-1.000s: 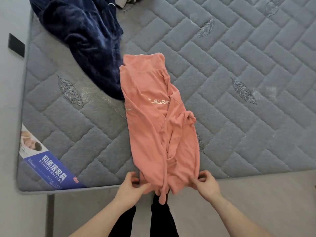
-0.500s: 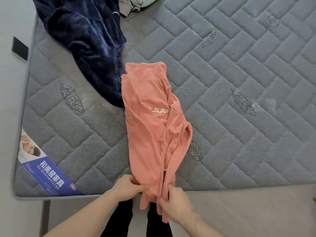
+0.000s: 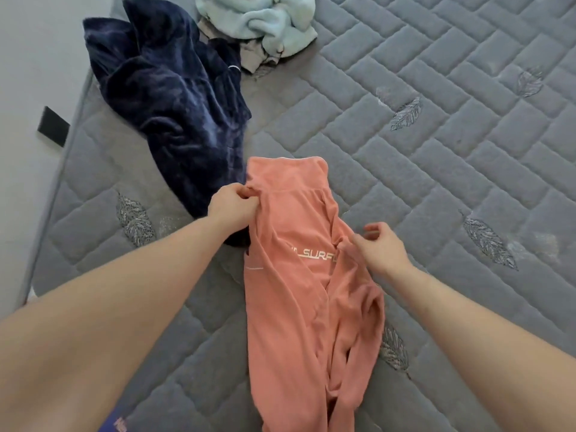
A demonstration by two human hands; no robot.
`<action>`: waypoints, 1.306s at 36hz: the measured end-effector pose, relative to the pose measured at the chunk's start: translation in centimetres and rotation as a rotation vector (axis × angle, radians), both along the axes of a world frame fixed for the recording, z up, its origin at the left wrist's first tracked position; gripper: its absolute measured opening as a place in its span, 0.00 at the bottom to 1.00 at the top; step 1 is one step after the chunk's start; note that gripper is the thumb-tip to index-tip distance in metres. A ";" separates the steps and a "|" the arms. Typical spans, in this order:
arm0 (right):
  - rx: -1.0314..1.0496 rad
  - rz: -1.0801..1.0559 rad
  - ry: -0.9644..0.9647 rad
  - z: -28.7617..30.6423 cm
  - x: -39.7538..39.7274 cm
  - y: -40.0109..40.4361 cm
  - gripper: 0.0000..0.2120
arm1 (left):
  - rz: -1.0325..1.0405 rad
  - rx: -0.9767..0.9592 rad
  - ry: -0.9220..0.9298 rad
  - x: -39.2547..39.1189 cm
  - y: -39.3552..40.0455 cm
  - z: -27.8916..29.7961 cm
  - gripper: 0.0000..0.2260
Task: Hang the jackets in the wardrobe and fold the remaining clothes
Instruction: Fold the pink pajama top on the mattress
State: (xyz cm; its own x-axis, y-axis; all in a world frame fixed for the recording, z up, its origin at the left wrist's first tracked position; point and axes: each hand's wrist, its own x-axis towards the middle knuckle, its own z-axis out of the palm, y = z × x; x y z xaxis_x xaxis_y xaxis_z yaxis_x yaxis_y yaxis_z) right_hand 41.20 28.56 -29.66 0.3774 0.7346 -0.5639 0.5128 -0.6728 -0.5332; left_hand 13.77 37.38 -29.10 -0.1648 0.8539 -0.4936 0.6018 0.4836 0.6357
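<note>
On grey quilted mattress [image 3: 436, 182], crumpled clothes [image 3: 174, 101]

A grey quilted mattress [image 3: 436, 157], stitched in a brick pattern with embroidered leaf motifs, carries three heaps of clothing. A salmon-pink garment [image 3: 299, 307] with pale lettering lies lengthwise on it, running from between the two hands toward the near edge; the left hand [image 3: 232, 205] pinches its upper left corner, and the right hand [image 3: 381, 249] sits at its right side by the lettering. A crumpled dark navy velour garment [image 3: 174, 101] lies beyond and left of the left hand, its lower end touching the pink one. A bunched pale blue fleece item [image 3: 265, 23] rests well beyond both hands, at the navy garment's far right.
</note>
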 end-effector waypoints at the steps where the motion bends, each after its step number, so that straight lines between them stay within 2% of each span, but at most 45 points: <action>1: 0.016 -0.015 0.026 -0.4 -0.4 1.9 0.29 | 0.008 -0.025 -0.028 0.3 0.8 -0.4 0.04; 4: 0.020 -0.015 0.069 -1.7 -1.9 6.1 0.37 | -0.080 0.011 -0.002 1.4 2.2 -1.6 0.05; 7: 0.012 -0.001 0.094 -3.2 -3.5 8.6 0.40 | -0.199 0.044 0.030 2.6 2.5 -3.0 0.07; 10: 0.031 -0.049 0.117 -4.1 -4.3 9.7 0.39 | -0.038 0.050 0.072 3.1 2.8 -4.2 0.11; 13: 0.042 -0.021 0.174 -4.4 -4.3 10.0 0.34 | 0.112 -0.029 0.070 3.1 3.4 -4.5 0.26; 15: 0.018 -0.009 0.241 -4.5 -4.1 10.1 0.26 | 0.127 -0.116 -0.009 3.2 3.8 -4.3 0.39; 16: 0.006 -0.011 0.282 -4.4 -4.0 10.1 0.22 | 0.132 -0.163 -0.043 3.2 4.0 -4.1 0.42; 17: -0.002 -0.013 0.321 -4.1 -3.9 10.1 0.17 | 0.135 -0.210 -0.074 3.3 4.1 -3.9 0.42; 19: 0.008 -0.001 0.349 -3.2 -3.5 10.1 0.13 | 0.092 -0.267 -0.124 3.4 4.1 -3.4 0.31; 22: 0.099 0.040 0.351 -1.6 -2.6 10.2 0.18 | -0.029 -0.102 -0.159 3.5 3.8 -2.8 0.14; 26: 0.358 0.144 0.240 1.5 -0.9 8.9 0.22 | -0.151 0.287 -0.258 4.2 2.0 0.3 0.09; 28: 0.446 0.237 0.118 2.9 0.2 7.2 0.19 | -0.294 0.457 -0.238 4.3 0.0 1.6 0.10; 30: 0.477 0.329 0.052 4.0 1.4 4.7 0.18 | -0.462 0.563 -0.217 4.2 -2.6 2.7 0.09; 33: 0.405 0.442 0.070 4.7 2.9 0.3 0.14 | -0.773 0.650 -0.115 3.2 -6.6 3.5 0.07; 35: 0.323 0.548 0.013 4.3 3.6 -2.6 0.13 | -0.981 0.638 0.016 2.5 -9.1 2.8 0.07; 37: 0.213 0.681 -0.061 3.6 4.0 -5.4 0.16 | -1.131 0.561 0.084 1.9 -11.5 1.5 0.07; 41: -0.019 0.862 -0.131 1.8 3.5 -11.1 0.15 | -1.304 0.319 0.226 1.2 -16.5 -0.9 0.18; 44: -0.084 0.751 -0.133 0.6 2.8 -14.1 0.12 | -1.310 0.176 0.270 0.3 -18.5 -1.6 0.24; 45: -0.080 0.660 -0.129 0.5 2.4 -14.7 0.12 | -1.251 0.160 0.226 0.1 -18.9 -1.6 0.24; 47: -0.005 0.435 -0.113 0.4 1.6 -15.6 0.10 | -0.988 0.186 0.087 -0.2 -19.3 -1.3 0.19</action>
